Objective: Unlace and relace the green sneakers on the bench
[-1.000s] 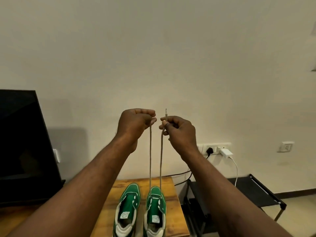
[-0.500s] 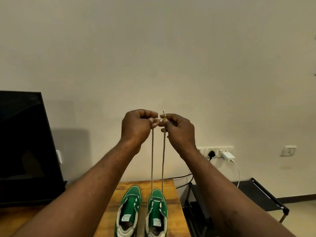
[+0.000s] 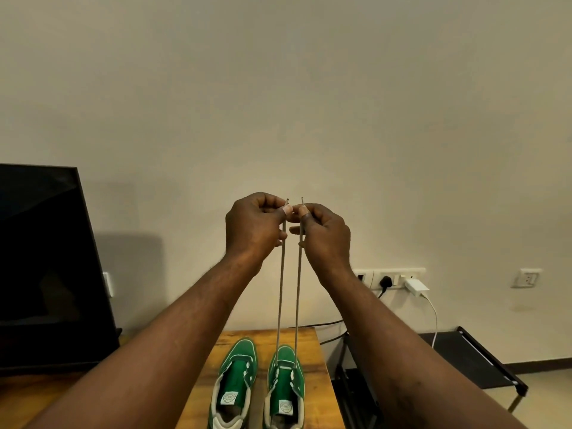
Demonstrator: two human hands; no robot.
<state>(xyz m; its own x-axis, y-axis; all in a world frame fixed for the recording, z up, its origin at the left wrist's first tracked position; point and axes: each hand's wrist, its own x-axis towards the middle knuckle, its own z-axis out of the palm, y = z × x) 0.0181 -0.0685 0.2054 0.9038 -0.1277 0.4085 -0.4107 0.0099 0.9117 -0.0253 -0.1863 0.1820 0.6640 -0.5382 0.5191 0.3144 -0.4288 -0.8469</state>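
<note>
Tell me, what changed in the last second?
The left hand closed in on the right hand until their thumbs nearly meet, and the lace tips now stick up evenly. Both hands still pinch the lace, taut from the right sneaker on the bench.

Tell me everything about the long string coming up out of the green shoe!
The shoelace is thin, greyish and cord-like. Its two strands run straight and taut, side by side, up from the front eyelets of the right-hand green sneaker. The left hand pinches one end and the right hand pinches the other, with small tips poking above the fingers.
</note>
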